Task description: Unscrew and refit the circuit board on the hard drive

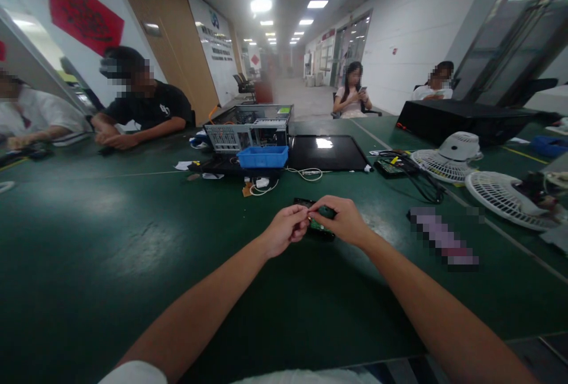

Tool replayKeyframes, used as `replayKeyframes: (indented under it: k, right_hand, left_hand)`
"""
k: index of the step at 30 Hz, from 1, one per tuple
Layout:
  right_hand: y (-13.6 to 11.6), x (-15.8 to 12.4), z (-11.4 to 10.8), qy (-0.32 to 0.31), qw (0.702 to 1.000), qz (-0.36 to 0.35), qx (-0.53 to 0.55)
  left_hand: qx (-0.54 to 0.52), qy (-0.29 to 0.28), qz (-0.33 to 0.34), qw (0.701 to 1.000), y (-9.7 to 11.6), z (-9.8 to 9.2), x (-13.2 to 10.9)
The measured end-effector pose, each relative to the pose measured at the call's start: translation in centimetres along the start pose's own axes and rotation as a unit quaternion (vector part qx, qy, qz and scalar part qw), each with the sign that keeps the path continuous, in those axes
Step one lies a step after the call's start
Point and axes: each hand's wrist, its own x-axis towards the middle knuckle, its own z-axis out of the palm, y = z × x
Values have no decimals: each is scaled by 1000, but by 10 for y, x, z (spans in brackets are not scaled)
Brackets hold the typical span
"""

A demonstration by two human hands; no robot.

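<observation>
Both my hands meet above a green circuit board (320, 229) with a dark edge, lying on the green table. My left hand (286, 230) is closed, its thumb and forefinger pinched together at the fingertips. Opposite it, my right hand (344, 218) is closed too, its fingertips almost touching the left ones. Something tiny may be between the fingertips, too small to name. A dark green rounded shape (327, 212) shows within the curl of my right hand; I cannot tell what it is. My hands hide much of the board.
Ahead stands an opened computer case (248, 129) with a blue bin (263, 157) before it. A black panel (327, 153) lies beside them. To the right are cables (421, 180), white fan parts (448, 159) and a black case (461, 120). Several people sit around.
</observation>
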Motion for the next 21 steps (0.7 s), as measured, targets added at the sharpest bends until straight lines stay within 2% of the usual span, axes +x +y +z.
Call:
replayKeyframes:
  k: [11,21]
  right_hand:
    - [-1,0,1,-6,1000,14,-6]
    - [2,1,-5,-3,999,32,-22]
  left_hand:
    - [3,15,-8,1000,4,5,-3]
    - [24,21,2,999,4,0,1]
